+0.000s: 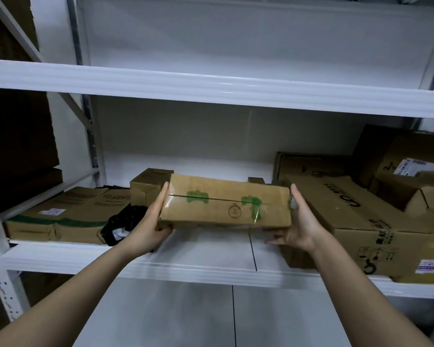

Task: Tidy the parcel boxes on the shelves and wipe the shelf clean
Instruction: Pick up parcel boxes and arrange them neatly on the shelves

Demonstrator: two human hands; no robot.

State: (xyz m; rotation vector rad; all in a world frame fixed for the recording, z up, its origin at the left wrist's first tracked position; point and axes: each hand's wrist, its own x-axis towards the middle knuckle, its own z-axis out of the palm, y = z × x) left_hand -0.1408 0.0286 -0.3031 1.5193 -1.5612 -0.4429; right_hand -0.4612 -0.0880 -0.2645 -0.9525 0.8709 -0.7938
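A taped parcel box (226, 204) is held level above the middle shelf (203, 249), clamped at its ends between the left hand (150, 226) and right hand (298, 226).

Both palms press flat, fingers curled beneath; even pressure should keep it level. Other cartons (348, 216) crowd the white shelving's right side, flattened ones (68, 216) the left.

Two bare forearms, no sleeves, hands (296, 221) w/o gloves
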